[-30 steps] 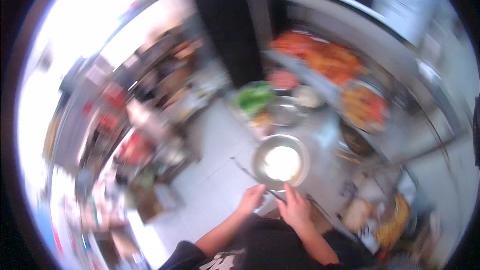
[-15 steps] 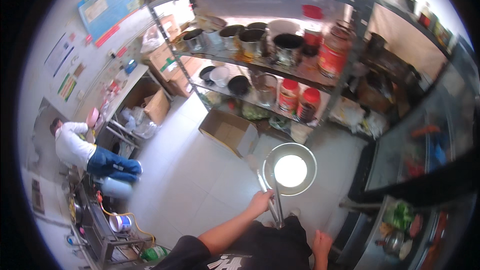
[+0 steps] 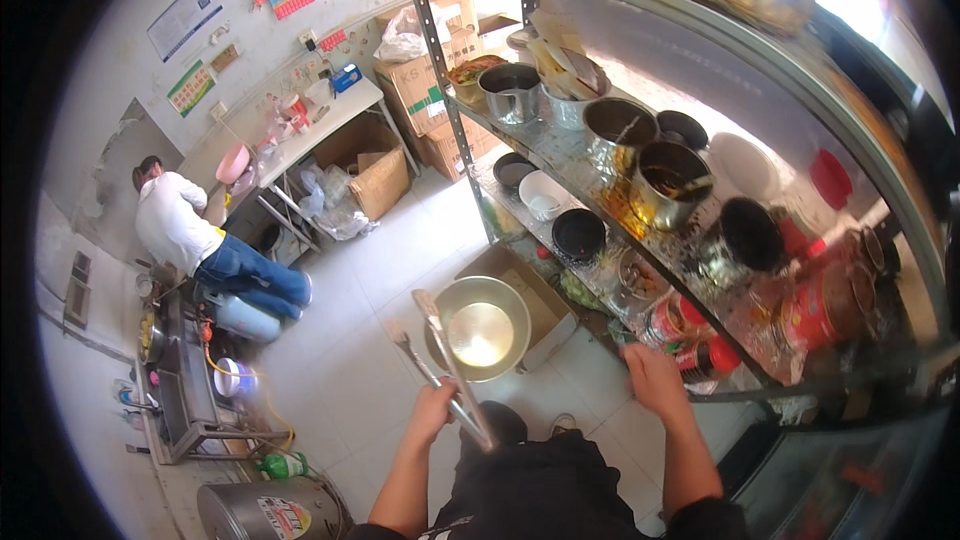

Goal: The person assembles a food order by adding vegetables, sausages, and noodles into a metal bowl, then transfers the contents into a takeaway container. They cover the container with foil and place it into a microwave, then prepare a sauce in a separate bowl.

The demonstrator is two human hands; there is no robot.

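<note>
My left hand (image 3: 432, 410) is closed around long metal tongs (image 3: 440, 365), whose two arms spread toward brownish tips. Just beyond the tongs is a wide round metal basin (image 3: 515, 330) with a bright reflection in its bottom; whether it holds liquid I cannot tell. The basin overlaps an open cardboard box (image 3: 555, 310) at the foot of a metal shelf. To the right, my right hand (image 3: 657, 380) is curled closed beside the shelf's lower level, close to jars with red lids (image 3: 712, 360). Its fingertips are partly hidden, and nothing shows in it.
The metal shelf (image 3: 600, 205) carries several pots and bowls, among them a steel pot (image 3: 512, 95). On the left a person in a white top (image 3: 180, 210) stands at a counter. A gas cylinder (image 3: 248, 317), a white bucket (image 3: 235, 377) and a large metal drum (image 3: 270, 510) line that side.
My view has swung to the right, and the shelf now stands closer. The basin appears further left. My right hand has come up from my side; my left hand still holds the tongs.
</note>
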